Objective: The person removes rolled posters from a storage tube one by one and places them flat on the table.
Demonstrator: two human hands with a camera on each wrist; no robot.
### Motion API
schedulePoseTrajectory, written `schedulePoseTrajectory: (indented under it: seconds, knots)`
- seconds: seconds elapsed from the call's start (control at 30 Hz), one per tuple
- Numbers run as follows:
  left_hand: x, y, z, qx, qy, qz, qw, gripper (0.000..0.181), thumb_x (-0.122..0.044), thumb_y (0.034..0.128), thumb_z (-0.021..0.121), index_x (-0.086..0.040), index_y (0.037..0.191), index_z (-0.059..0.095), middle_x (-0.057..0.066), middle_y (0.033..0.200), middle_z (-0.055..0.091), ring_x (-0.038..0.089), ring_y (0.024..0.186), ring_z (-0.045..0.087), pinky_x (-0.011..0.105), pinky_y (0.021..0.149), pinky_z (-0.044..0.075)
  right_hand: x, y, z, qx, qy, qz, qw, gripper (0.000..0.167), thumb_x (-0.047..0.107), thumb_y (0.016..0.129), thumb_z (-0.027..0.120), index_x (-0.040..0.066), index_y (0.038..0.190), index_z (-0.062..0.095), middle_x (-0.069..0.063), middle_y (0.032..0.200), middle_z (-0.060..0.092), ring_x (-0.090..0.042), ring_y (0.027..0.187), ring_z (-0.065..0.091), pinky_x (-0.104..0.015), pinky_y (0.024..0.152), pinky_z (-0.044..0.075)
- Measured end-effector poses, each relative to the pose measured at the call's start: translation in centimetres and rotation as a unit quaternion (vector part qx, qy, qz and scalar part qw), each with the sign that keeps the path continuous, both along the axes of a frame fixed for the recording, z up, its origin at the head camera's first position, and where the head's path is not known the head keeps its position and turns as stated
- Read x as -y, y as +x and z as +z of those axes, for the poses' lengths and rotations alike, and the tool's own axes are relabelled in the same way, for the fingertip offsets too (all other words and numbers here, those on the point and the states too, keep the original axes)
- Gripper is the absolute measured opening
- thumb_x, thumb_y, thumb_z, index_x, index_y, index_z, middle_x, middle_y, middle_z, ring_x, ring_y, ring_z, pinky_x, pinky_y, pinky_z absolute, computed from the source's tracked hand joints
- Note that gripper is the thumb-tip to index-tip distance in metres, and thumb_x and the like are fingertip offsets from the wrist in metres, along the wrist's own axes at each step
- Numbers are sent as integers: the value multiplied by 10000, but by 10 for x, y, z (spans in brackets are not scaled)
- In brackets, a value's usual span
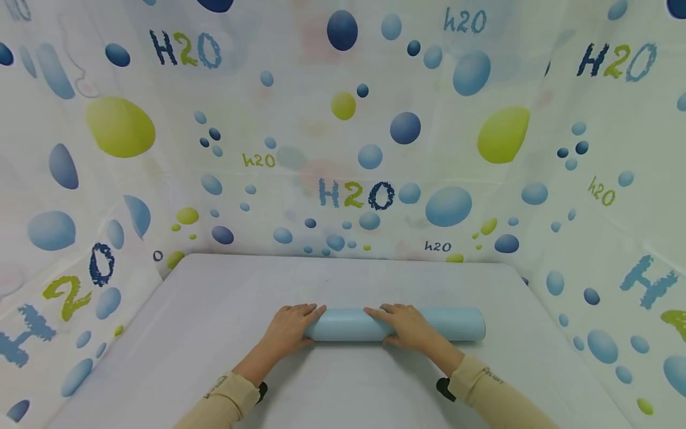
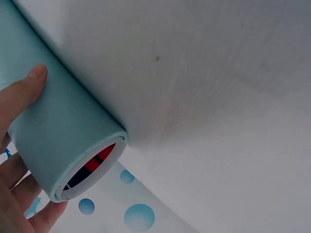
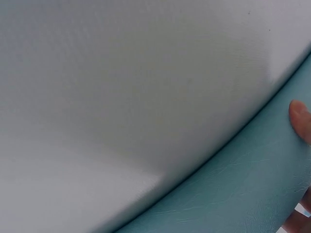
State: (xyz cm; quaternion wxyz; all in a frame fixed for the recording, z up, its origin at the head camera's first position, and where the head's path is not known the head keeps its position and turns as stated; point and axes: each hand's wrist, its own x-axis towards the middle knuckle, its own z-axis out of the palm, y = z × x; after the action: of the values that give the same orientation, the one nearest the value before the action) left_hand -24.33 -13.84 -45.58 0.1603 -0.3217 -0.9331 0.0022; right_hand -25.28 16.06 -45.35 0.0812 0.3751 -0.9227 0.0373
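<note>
A light blue roll (image 1: 348, 325) of smooth, leather-like sheet lies crosswise on the white-covered table (image 1: 236, 286). My left hand (image 1: 286, 329) grips its left end, thumb on the near side and fingers over the far side. In the left wrist view, the sheet (image 2: 73, 126) is wound round a white tube (image 2: 114, 158), with red and dark colour visible inside. Right of the roll's middle, my right hand (image 1: 409, 329) holds it in a similar way. The right wrist view shows the roll's faintly creased surface (image 3: 233, 179) and the thumb (image 3: 301, 119); most of that hand is out of frame.
Behind the table and at both sides hangs a white curtain (image 1: 300, 125) printed with blue and green drops and H2O lettering. White tabletop surrounds the roll. Dark bands (image 1: 446, 388) show at both wrists beside beige sleeves (image 1: 493, 387).
</note>
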Motion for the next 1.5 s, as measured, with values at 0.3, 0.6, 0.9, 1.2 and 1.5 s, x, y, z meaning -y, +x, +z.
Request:
schedulePoseTrajectory:
  seconds: [0.3, 0.6, 0.9, 1.2, 1.5]
  knots:
    - [5, 6, 6, 389, 541, 357, 9971, 633, -393, 769, 709, -106, 1299, 515, 119, 1297, 508, 318, 1174, 469, 505, 887, 413, 1, 1, 1, 41, 13, -75, 10000, 777, 291, 701, 789, 245, 1377, 408, -109, 1191, 558, -304, 1021, 568, -476, 788, 466]
    - [21, 12, 16, 755, 2205, 1121, 9660, 495, -277, 917, 549, -7, 1323, 463, 205, 1322, 464, 382, 1203, 429, 512, 958, 356, 1, 1, 4, 138, -39, -131, 9998, 778, 279, 686, 801, 241, 1367, 427, -110, 1190, 562, -310, 1020, 568, -488, 785, 462]
    - [41, 9, 10, 2058, 3940, 1756, 8784, 437, -197, 966, 444, 47, 1327, 419, 242, 1267, 499, 399, 1158, 470, 505, 940, 379, 0, -1, 4, 129, 90, -165, 9997, 789, 292, 689, 798, 249, 1375, 411, -126, 1213, 555, -316, 1034, 565, -493, 784, 465]
    - [48, 12, 3, 3661, 5461, 1820, 7312, 465, -243, 994, 339, 94, 1310, 398, 263, 1247, 507, 361, 1134, 511, 455, 875, 453, 1, 0, 4, 230, 39, -235, 9995, 788, 287, 698, 792, 252, 1381, 402, -126, 1239, 539, -320, 1064, 550, -504, 811, 450]
    - [48, 16, -8, 4176, 5679, 1679, 6892, 462, -253, 987, 335, 77, 1291, 445, 252, 1232, 524, 340, 1111, 532, 444, 875, 455, 0, 0, 3, 237, 42, -236, 9994, 784, 296, 700, 789, 252, 1382, 403, -128, 1239, 540, -322, 1060, 552, -501, 804, 453]
